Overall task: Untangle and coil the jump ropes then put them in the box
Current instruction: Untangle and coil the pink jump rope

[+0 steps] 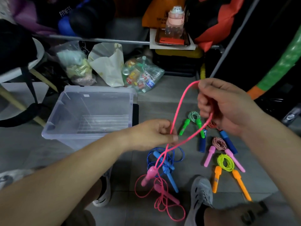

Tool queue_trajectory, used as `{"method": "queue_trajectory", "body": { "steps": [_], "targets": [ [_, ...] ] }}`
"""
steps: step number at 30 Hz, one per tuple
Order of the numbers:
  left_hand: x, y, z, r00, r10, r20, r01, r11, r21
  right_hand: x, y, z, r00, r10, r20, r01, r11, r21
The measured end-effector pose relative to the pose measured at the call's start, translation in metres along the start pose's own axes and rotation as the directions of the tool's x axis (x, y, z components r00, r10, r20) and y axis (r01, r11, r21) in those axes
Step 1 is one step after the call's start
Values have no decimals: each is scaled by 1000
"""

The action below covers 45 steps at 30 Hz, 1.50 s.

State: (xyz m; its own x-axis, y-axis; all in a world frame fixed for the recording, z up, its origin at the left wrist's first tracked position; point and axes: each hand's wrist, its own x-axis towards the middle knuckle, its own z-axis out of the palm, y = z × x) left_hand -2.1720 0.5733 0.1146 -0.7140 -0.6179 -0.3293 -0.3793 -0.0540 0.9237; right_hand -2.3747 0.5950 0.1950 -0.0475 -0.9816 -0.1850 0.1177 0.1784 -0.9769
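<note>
Pinching the pink rope [180, 101] in curled left hand [151, 134] and right hand [224, 108], the person may snag its dangling handle [148, 176] on the near blue rope [167, 159].

Colour check: pink rope [149, 176], cord + handles pink, plain. Blue rope [171, 180], all blue. Green-handled rope [184, 126], cord green/white speckle. Pink-handled rope [209, 156], cord red/white twist. Orange-handled rope [217, 178], cord neon yellow. Blue-handled rope [228, 141], cord reddish, pattern unclear. Box [65, 111] clear w/ lilac tint. Floor [162, 98] grey tile. Shoe [202, 191] grey.
</note>
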Motion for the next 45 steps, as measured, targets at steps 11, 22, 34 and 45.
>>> {"method": "queue_trajectory", "body": {
  "steps": [11, 22, 34, 45],
  "targets": [
    [4, 13, -28, 937, -24, -348, -41, 983, -179, 8, 26, -12, 963, 248, -106, -267, 819, -509],
    [6, 6, -3, 994, -104, -14, 100, 978, -185, 19, 24, 20, 914, 403, 34, -360, 773, 523],
    [15, 10, -2, 959, 70, -276, -154, 944, -293, 14, 48, 4, 991, -120, -65, 52, 774, -630],
    [3, 10, -18, 983, -4, -185, -33, 979, -200, 24, 30, -8, 979, -194, -57, 171, 944, -281]
  ]
}}
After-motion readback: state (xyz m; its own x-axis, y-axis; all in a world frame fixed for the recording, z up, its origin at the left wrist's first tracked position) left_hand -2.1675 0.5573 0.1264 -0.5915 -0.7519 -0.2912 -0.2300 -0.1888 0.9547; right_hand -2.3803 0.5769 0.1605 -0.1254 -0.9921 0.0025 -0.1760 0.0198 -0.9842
